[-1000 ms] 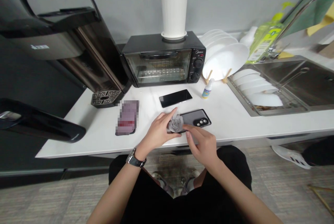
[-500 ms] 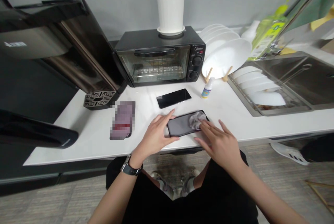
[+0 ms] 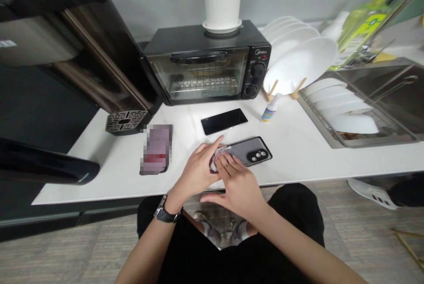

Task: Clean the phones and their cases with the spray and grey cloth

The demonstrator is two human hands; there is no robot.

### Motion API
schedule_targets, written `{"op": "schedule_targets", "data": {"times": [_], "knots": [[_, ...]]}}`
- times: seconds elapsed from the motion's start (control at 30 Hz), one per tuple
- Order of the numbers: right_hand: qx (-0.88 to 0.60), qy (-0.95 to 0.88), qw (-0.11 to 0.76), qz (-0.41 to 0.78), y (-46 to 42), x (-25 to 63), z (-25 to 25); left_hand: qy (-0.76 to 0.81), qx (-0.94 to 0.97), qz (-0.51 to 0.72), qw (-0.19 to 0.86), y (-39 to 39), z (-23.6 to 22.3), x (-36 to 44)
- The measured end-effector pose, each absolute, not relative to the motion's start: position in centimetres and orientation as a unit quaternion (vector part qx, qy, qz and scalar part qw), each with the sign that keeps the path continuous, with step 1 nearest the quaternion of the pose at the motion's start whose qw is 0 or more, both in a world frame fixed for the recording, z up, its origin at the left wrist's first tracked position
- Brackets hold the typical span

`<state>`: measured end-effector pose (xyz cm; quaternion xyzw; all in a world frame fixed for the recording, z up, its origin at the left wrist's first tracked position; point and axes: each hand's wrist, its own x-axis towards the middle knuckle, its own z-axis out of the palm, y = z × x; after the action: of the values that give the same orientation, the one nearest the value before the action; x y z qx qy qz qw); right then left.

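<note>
Along the white counter (image 3: 298, 160), the left hand (image 3: 197, 169) is holding a grey cloth (image 3: 217, 159) in a curled grip while the right hand (image 3: 236, 187) is pressing spread fingers onto it, against the end of a dark phone (image 3: 248, 151) lying camera-side up.

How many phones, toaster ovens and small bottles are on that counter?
Phones: 2, a black phone and a grey-backed phone
Toaster oven: 1
Small bottle: 1
Total: 4
One blurred item cannot be identified, so it is not counted.
</note>
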<state>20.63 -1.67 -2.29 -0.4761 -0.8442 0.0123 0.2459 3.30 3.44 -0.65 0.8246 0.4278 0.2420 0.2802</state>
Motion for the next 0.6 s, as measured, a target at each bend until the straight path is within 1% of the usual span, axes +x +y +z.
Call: {"op": "schedule_targets", "data": {"times": [0.1, 0.17, 0.4, 0.5, 0.6], "knots": [[-0.461, -0.851, 0.249, 0.044, -2.8, 21.8, -1.8, 0.422, 0.831, 0.238, 0.272, 3.3, -0.6, 3.3], [-0.463, -0.852, 0.240, 0.043, -3.5, 23.7, -1.4, 0.419, 0.836, 0.234, 0.265, 3.3, -0.6, 3.4], [-0.558, -0.803, 0.199, -0.063, -3.9, 30.2, -0.6, 0.415, 0.841, 0.237, 0.255, 3.0, -0.9, 3.6], [-0.578, -0.789, 0.191, -0.080, -3.2, 29.5, -1.3, 0.411, 0.843, 0.237, 0.256, 3.0, -0.8, 3.7], [-0.579, -0.782, 0.206, -0.102, -2.3, 26.6, -2.4, 0.407, 0.842, 0.242, 0.259, 3.1, -0.8, 3.8]]}}
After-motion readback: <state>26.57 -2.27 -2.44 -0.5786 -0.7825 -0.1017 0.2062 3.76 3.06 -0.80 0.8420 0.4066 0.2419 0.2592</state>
